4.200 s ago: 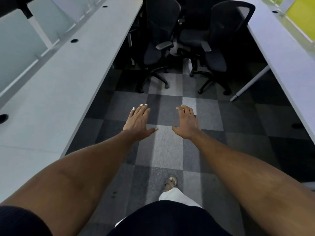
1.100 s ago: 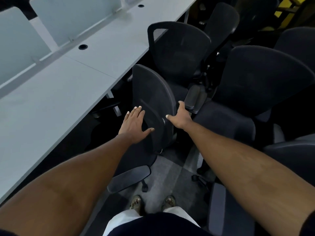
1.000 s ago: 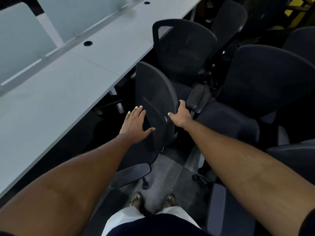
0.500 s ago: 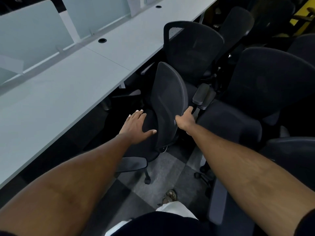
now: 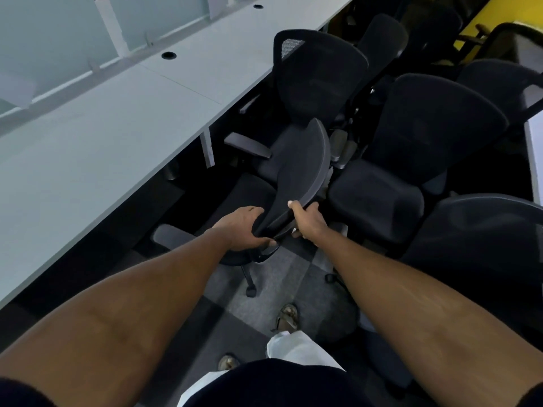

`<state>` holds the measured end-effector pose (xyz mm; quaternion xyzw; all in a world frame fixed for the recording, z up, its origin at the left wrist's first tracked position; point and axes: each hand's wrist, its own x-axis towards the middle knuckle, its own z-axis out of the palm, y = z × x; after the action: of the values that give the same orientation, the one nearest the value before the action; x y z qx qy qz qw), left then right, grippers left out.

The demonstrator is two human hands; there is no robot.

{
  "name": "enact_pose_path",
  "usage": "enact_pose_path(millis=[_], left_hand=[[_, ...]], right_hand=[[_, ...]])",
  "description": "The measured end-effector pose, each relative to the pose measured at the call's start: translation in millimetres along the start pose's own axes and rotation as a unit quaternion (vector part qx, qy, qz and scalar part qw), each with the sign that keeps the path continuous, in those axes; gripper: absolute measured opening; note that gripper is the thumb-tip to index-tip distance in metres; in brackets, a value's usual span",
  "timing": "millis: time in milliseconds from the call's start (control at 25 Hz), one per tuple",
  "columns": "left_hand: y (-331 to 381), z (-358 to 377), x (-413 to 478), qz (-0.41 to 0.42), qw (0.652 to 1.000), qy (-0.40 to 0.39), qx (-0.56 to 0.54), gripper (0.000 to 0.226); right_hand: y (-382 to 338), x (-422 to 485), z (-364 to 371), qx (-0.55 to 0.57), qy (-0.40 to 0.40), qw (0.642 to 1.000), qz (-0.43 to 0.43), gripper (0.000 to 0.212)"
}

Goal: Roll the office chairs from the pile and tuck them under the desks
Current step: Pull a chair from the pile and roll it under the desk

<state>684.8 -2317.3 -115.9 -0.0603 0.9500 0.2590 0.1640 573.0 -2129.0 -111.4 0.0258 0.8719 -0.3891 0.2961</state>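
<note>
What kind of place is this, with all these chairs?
Probably an open-plan office: long white desks with cable holes and frosted divider panels, beside a crowd of black mesh office chairs. Your left hand and right hand grip one backrest.

The grey carpet-tile floor (image 5: 282, 277) bears crowded office chairs (image 5: 379, 198).

Your chair (image 5: 305, 165) is black mesh. Left of your left hand (image 5: 244, 230) the desk (image 5: 102, 136) is pale grey; below that hand the carpet (image 5: 282, 277) shows grey checks.

both arms stretched forward, left hand (image 5: 243, 229) and right hand (image 5: 310, 223) curled, gripping
</note>
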Motion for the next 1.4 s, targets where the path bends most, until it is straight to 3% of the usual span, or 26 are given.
enact_pose_path(millis=[120,240,360,440,480,560,600,680,760,920,1120,1400], left_hand=[[13,1,-4,0.022,0.999,0.025,-0.01,0.065],[34,6,-3,0.006,0.999,0.03,0.011,0.037],[46,7,-2,-0.032,0.998,0.046,0.04,0.018],[46,6,-5,-0.047,0.997,0.046,0.04,0.015],[44,5,-7,-0.053,0.997,0.046,0.043,0.016],[38,4,-16,-0.073,0.995,0.044,0.061,0.017],[33,3,-21,-0.085,0.993,0.041,0.071,0.019],[22,-2,-32,-0.111,0.989,0.027,0.093,0.02],[8,-7,-46,-0.146,0.982,0.017,0.12,0.021],[-16,-4,-70,-0.207,0.967,0.049,0.14,0.019],[-13,12,-83,-0.244,0.948,0.133,0.157,0.023],[4,43,-110,-0.285,0.926,0.19,0.158,0.024]], right_hand=[[8,-8,-15,-0.071,0.003,0.996,-0.061,0.082],[6,-18,-31,-0.174,0.055,0.975,-0.124,0.07],[4,-16,-44,-0.233,0.127,0.944,-0.196,0.047],[0,-9,-52,-0.281,0.148,0.919,-0.233,0.015],[-1,-4,-55,-0.335,0.149,0.897,-0.246,0.022],[-4,8,-57,-0.484,0.135,0.824,-0.26,0.074],[-4,14,-58,-0.538,0.144,0.787,-0.264,0.09],[-7,22,-55,-0.599,0.145,0.732,-0.288,0.092],[-13,27,-48,-0.628,0.1,0.7,-0.326,0.075],[-20,17,-21,-0.596,0.001,0.692,-0.408,0.036],[-7,-2,-2,-0.582,-0.009,0.689,-0.431,0.033],[11,-28,2,-0.563,-0.025,0.683,-0.464,0.03]])
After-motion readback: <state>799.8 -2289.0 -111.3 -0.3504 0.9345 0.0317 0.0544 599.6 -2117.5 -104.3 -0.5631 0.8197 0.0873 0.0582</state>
